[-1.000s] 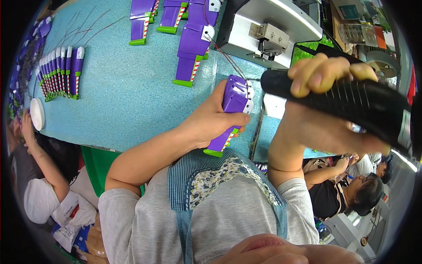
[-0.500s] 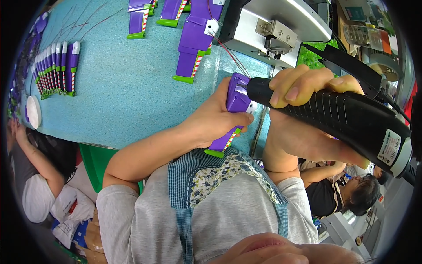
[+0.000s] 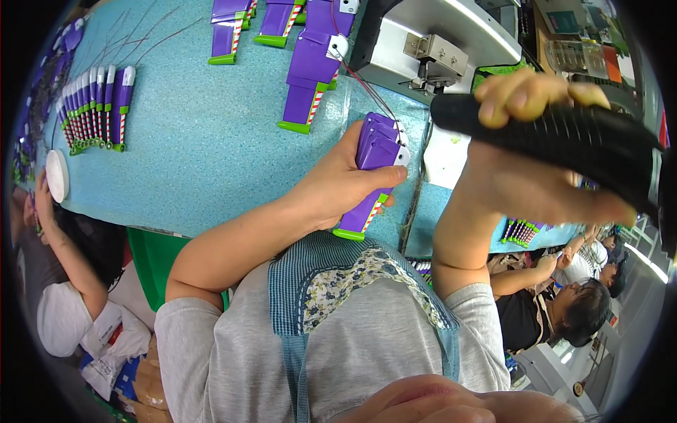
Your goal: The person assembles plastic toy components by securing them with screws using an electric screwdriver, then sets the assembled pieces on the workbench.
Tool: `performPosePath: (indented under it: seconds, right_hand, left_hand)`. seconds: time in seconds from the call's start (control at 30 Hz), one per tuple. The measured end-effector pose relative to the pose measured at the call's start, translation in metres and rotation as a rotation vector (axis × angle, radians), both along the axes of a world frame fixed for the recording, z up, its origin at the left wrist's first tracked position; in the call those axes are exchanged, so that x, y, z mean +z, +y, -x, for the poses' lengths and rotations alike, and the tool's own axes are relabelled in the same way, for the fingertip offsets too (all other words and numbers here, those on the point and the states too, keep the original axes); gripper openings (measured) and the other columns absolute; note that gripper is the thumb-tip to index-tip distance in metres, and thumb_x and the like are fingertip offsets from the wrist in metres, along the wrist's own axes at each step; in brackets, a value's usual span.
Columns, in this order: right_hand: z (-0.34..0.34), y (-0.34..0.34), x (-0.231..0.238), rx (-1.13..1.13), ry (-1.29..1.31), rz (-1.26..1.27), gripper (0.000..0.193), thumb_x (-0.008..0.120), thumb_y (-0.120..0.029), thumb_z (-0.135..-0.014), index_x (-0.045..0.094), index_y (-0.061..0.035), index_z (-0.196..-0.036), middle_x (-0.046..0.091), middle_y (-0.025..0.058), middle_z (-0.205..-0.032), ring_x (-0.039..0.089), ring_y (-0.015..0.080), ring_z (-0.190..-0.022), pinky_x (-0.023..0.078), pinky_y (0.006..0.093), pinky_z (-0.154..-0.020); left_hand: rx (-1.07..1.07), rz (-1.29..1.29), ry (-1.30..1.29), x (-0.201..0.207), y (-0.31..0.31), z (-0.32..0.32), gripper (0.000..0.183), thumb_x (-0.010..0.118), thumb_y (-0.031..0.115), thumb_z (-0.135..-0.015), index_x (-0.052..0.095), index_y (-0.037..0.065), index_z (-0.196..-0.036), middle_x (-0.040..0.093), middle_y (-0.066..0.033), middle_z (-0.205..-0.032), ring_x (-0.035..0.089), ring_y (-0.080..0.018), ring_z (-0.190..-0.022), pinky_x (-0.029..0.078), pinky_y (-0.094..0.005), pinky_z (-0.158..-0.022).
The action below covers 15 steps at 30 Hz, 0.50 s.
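My left hand (image 3: 363, 180) grips a purple toy wing (image 3: 377, 151) with a green end and a red-and-white striped edge, held above the blue tabletop. Thin red and dark wires run from its upper end to another purple wing (image 3: 308, 84) lying beyond it. In my right hand (image 3: 522, 155) is a black electric screwdriver (image 3: 564, 130), blurred by motion. Its nose points left, apart from the wing and to the upper right of it. Whether a bit sticks out of the nose cannot be made out.
More purple wings (image 3: 281, 21) lie at the far side of the table. A fanned row of wings (image 3: 99, 106) and a white round lid (image 3: 56, 176) are at the left. A grey metal fixture (image 3: 437, 53) stands at the back right. Co-workers sit on both sides.
The screwdriver has lifted off the wing and moved up and to the right in my right hand. My left hand still holds the wing, slightly shifted and turned.
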State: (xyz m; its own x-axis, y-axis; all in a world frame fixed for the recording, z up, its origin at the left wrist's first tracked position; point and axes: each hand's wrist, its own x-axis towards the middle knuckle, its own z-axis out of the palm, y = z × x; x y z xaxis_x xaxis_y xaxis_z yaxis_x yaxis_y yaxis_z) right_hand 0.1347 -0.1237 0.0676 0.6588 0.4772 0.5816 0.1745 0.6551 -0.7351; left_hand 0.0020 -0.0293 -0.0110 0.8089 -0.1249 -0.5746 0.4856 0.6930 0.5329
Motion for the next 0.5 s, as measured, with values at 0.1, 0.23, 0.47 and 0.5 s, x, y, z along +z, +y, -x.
performPosePath:
  seconds: [0.1,0.23,0.47,0.5]
  right_hand:
    - [0.026,-0.008,0.013,-0.03,-0.04,0.117,0.092,0.037,-0.083,-0.076,0.05,-0.0037,-0.119,0.054,0.0123,-0.076,0.05,0.0218,-0.052,0.043,0.039,-0.056]
    - [0.036,-0.005,0.005,0.0,-0.033,0.091,0.095,0.035,-0.086,-0.073,0.048,-0.0037,-0.117,0.053,0.0119,-0.074,0.048,0.0208,-0.047,0.042,0.0367,-0.051]
    - [0.038,0.0,-0.011,-0.08,-0.061,0.077,0.097,0.029,-0.09,-0.07,0.048,-0.0043,-0.112,0.052,0.0117,-0.065,0.045,0.0202,-0.041,0.042,0.0342,-0.044]
    - [0.038,0.001,-0.009,-0.081,-0.074,0.112,0.097,0.029,-0.09,-0.07,0.048,-0.0042,-0.112,0.053,0.0118,-0.066,0.046,0.0204,-0.041,0.042,0.0342,-0.044]
  left_hand:
    - [-0.012,-0.007,-0.005,0.0,0.0,-0.001,0.059,0.071,0.004,-0.08,0.036,0.005,-0.127,0.058,-0.0071,-0.092,0.061,-0.0155,-0.067,0.051,-0.0292,-0.054]
    - [0.014,0.056,-0.047,0.0,-0.003,-0.003,0.06,0.07,0.002,-0.08,0.035,0.005,-0.128,0.057,-0.0073,-0.091,0.06,-0.0154,-0.068,0.052,-0.0296,-0.055]
    - [0.007,-0.011,0.013,0.006,-0.005,-0.004,0.062,0.068,-0.001,-0.079,0.032,0.004,-0.13,0.056,-0.0079,-0.094,0.059,-0.015,-0.076,0.054,-0.0297,-0.059]
    - [-0.007,-0.024,0.02,0.007,-0.004,-0.004,0.062,0.068,-0.001,-0.079,0.032,0.003,-0.13,0.056,-0.0079,-0.094,0.059,-0.0149,-0.077,0.054,-0.0296,-0.06]
